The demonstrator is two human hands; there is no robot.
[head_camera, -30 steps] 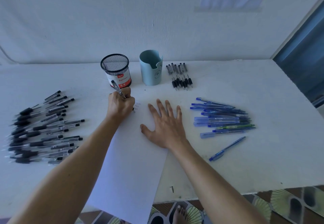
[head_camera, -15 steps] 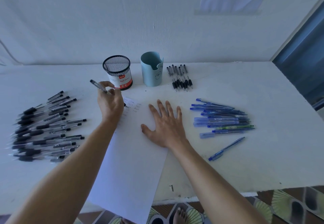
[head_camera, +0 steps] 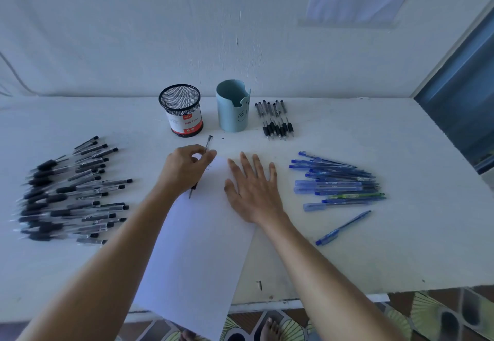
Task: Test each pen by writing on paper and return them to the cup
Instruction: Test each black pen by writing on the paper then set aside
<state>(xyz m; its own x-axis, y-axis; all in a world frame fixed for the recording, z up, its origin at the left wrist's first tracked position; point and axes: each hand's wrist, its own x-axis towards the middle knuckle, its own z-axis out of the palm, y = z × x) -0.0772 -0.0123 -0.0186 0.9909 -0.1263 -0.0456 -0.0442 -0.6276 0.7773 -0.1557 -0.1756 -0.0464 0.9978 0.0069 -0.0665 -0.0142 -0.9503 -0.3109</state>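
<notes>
1. Here is the pen (head_camera: 208, 145) of the moment, with a clear barrel and a dark grip. Our left hand (head_camera: 184, 169) pinches it, thumb and forefinger curled round the barrel. Its back end points up toward the cups and its tip slants down at the left edge of the paper. We cannot tell whether the tip touches the sheet.
2. The paper (head_camera: 203, 247) lies mid-surface, its near corner hanging over the front edge. Our right hand (head_camera: 252, 188) lies flat on it with the fingers straight and spread. It grips nothing and simply pins the sheet.
3. Near the paper's top edge, just beside the left hand, there are faint marks too small to read. We take them for test strokes, and few of them.
4. Behind the paper stand the mesh cup (head_camera: 180, 109) and the blue cup (head_camera: 233, 111), side by side. No pen pokes above either rim.
5. Further out, the black pens (head_camera: 69, 191) fan across the left of the surface (head_camera: 374, 260) and the blue pens (head_camera: 336, 183) across the right. One stray blue pen (head_camera: 343, 227) lies nearer us, apart from the rest. A short row of black pens (head_camera: 275, 120) sits just right of the blue cup.
6. Our call is that it is early days. The pen in hand looks ready for its cup, and nearly every other pen has yet to be tested and put away.
</notes>
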